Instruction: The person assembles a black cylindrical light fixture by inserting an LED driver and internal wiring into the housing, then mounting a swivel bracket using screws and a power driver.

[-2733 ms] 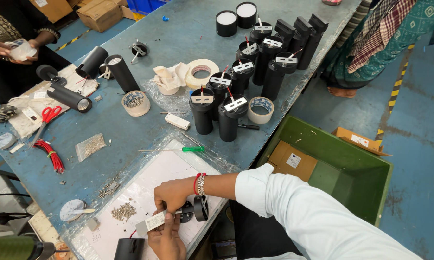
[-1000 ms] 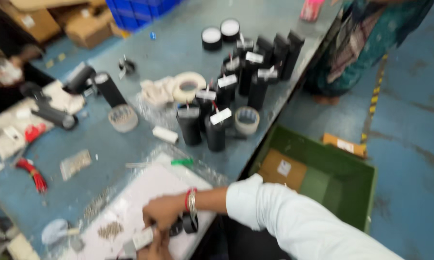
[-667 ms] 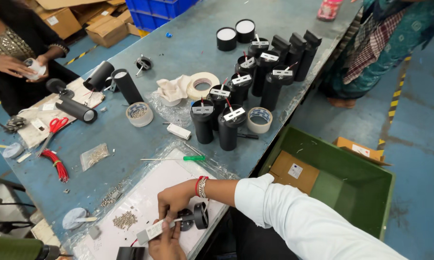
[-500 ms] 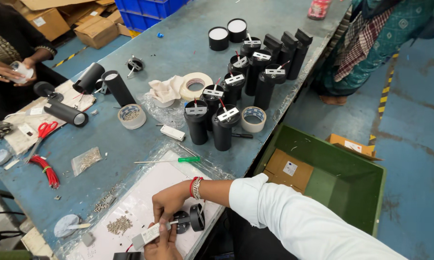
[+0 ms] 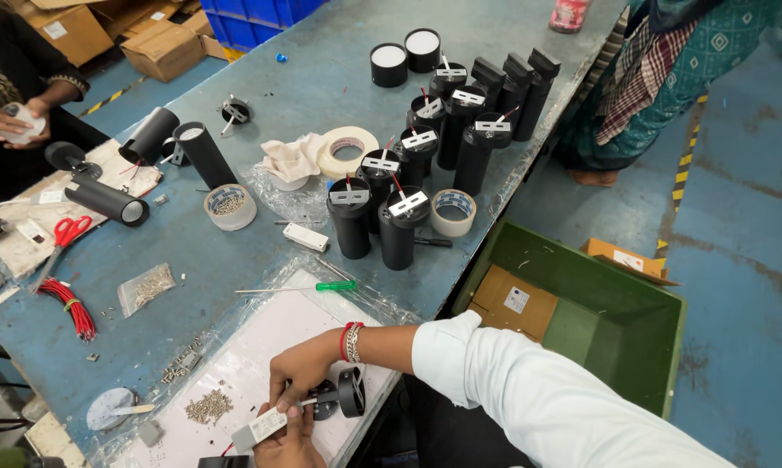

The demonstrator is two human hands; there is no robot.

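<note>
— Two hands meet at the lower centre: what do they grip?
— Right hand clasps a black round fitting; left hand grasps a small white box.
— Farther up?
— Green screwdriver on the bench, then black cylinders mid-frame.

A small white rectangular module lies beside a black round fitting.
</note>
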